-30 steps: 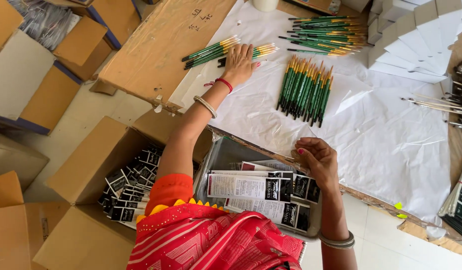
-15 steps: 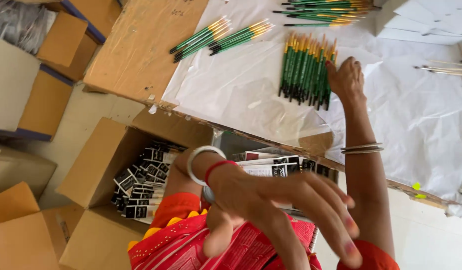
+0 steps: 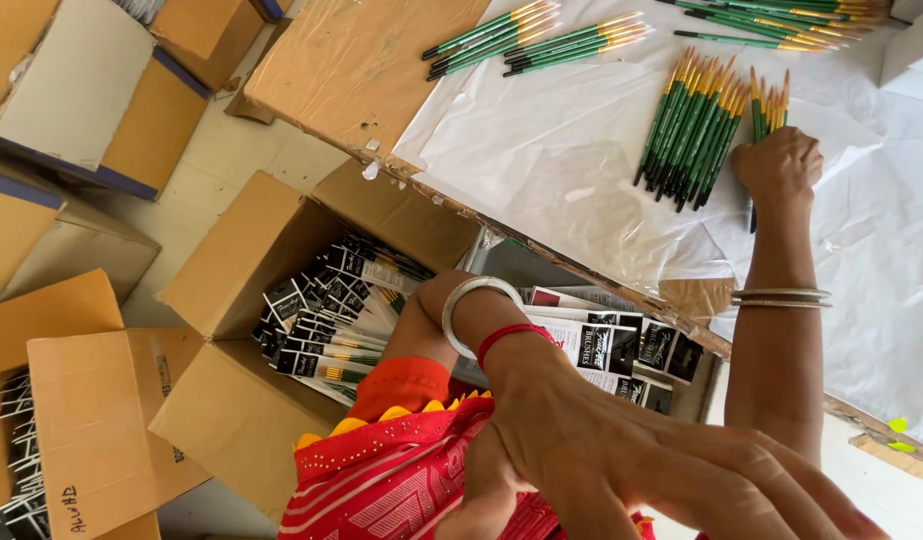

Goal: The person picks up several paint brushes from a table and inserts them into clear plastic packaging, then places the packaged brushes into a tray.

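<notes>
On the white paper (image 3: 582, 150), the right hand (image 3: 779, 165) grips green brushes (image 3: 767, 115) (left hand (image 3: 632, 470) hangs spread, empty).

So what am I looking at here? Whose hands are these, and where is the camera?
There is no machine. One camera sits on a person's head and looks down at their own two bare hands. The right hand reaches out to a bunch of green brushes lying on white paper over a table, and closes on a few of them. The left hand is close to the camera, above the red clothing, and appears empty. Below the table edge, an open cardboard box on the floor holds packaged brush sets.
</notes>
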